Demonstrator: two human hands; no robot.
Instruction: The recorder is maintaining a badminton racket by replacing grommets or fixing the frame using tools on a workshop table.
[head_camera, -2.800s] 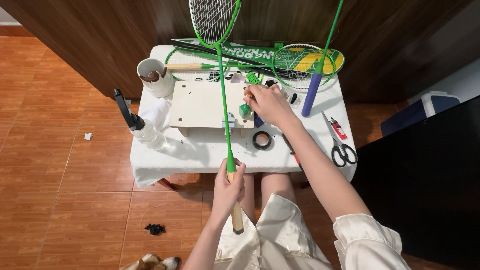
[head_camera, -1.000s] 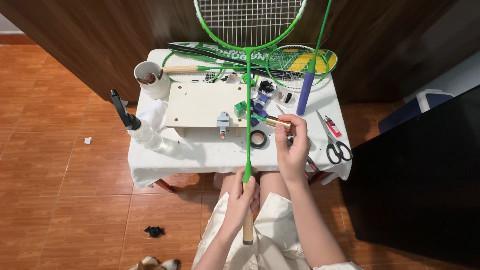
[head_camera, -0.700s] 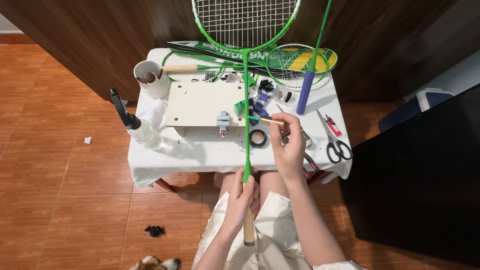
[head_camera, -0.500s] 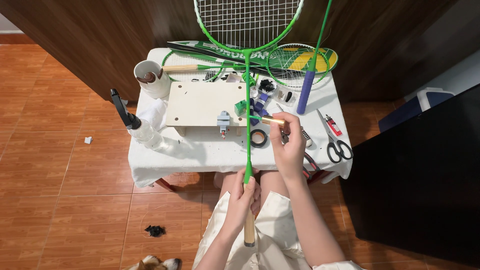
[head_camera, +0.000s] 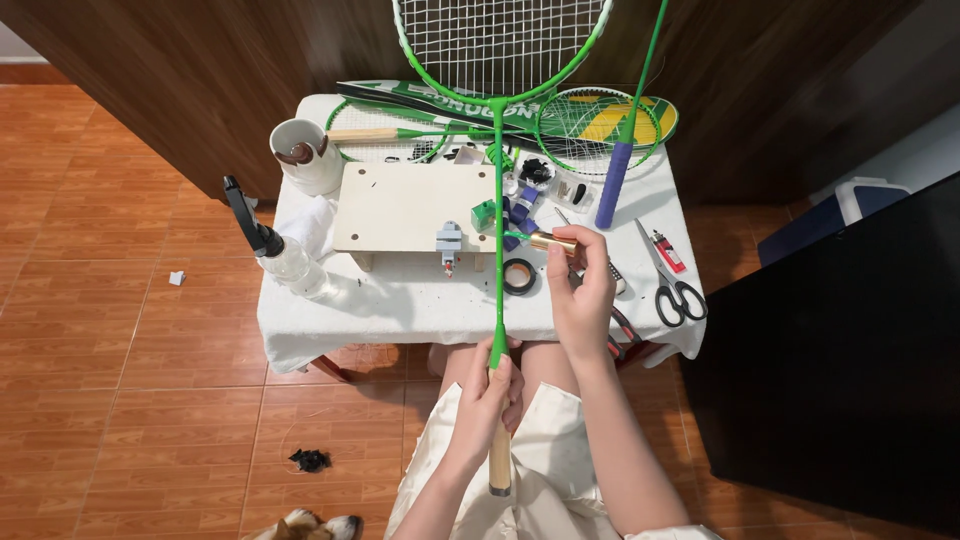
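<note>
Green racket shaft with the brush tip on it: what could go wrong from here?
1. The right hand holds a gold-ferruled brush at the green badminton racket; a slip could smear the white tablecloth.
2. The left hand alone grips the bare wooden handle, so the racket may twist.
3. The small bottles beside the shaft could get knocked over.

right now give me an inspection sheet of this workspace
surface: small table under a white cloth, crowded
job's things: green badminton racket upright over the table; small gold-tipped tool beside its shaft
clutter: wooden board, tape roll, scissors, white cup, spare rackets
grippers: left hand grips the wooden handle; right hand holds the tool
cables: nothing seen
surroundings: tiled floor, dark wooden wall, black scrap on the floor
</note>
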